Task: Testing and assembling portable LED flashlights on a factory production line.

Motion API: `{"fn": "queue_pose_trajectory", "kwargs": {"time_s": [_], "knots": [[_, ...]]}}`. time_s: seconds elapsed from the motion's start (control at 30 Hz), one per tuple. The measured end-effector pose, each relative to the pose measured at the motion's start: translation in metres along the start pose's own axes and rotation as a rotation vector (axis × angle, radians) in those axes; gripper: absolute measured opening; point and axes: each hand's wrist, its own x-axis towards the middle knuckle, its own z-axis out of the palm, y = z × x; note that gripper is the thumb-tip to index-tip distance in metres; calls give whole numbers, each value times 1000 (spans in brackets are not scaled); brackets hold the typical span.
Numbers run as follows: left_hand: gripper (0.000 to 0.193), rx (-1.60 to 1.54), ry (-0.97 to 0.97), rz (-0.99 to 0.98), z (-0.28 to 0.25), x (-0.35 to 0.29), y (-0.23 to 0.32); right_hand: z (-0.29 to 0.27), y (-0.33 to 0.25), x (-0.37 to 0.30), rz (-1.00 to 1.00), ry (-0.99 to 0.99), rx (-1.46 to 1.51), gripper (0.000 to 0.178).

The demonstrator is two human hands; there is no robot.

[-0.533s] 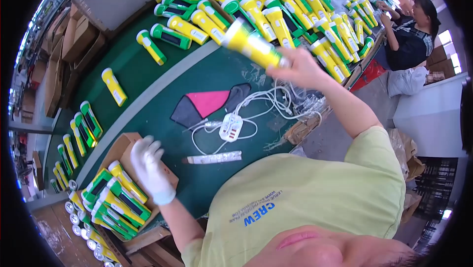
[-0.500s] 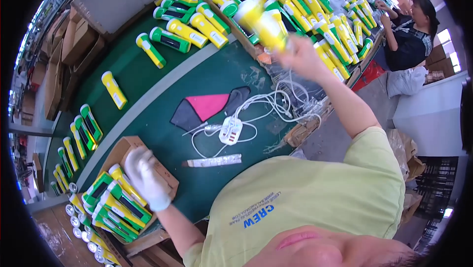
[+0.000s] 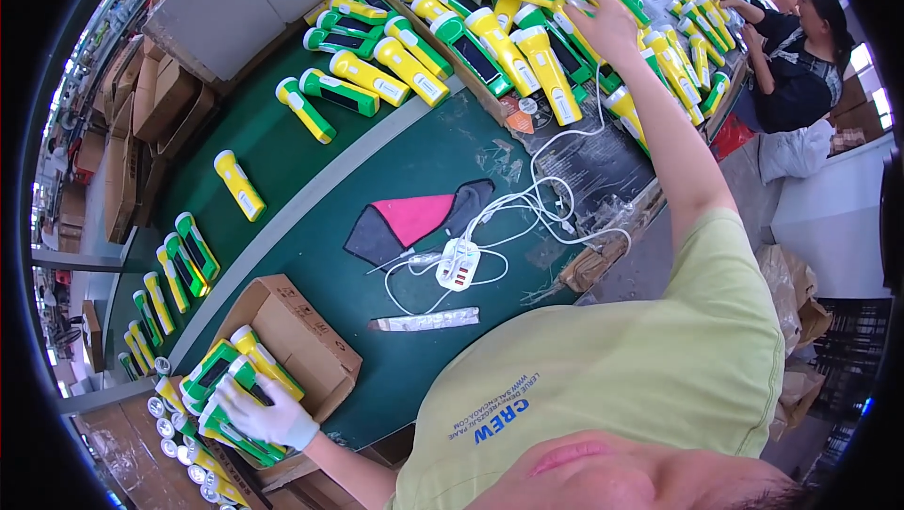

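My left hand (image 3: 268, 413), in a white glove, lies with its fingers spread over green and yellow flashlights in an open cardboard box (image 3: 320, 345) at the lower left. A green flashlight (image 3: 247, 380) shows just beyond its fingers. At the upper right my bare right hand (image 3: 607, 28) reaches over a heap of flashlights, its fingers stretched out and apart around the head of one. Near it, a yellow flashlight (image 3: 549, 75) with a white head lies at the heap's near edge, beside a green one with a dark panel (image 3: 471, 53).
A green belt (image 3: 273, 166) curves along the left with spaced flashlights. A white power strip (image 3: 459, 263) with tangled cables, a pink and grey cloth (image 3: 410, 218) and a foil-wrapped strip (image 3: 428, 320) lie on the table. Another person (image 3: 800, 58) works at the far right.
The yellow flashlight raised in my right hand has been let go, and that hand has moved farther up over the heap. My left hand has moved down from the box's inside onto the flashlights.
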Motion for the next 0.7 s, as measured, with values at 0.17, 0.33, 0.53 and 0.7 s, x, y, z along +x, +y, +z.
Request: {"fn": "queue_pose_trajectory", "kwargs": {"time_s": [0.17, 0.33, 0.53, 0.7], "knots": [[67, -34, -151, -235, 14, -5, -36, -26, 9, -38, 151, -180, 257, 41], [57, -670, -304, -506, -6, -2, -35, -31, -22, -80, 135, -197, 630, 53], [51, -671, -151, 401, -59, 55, 120, -72, -112, -145, -233, -416, 796, 24], [62, -872, -194, 754, -86, 51, 200, -96, -191, -191, -459, -614, 1124, 55]]}}
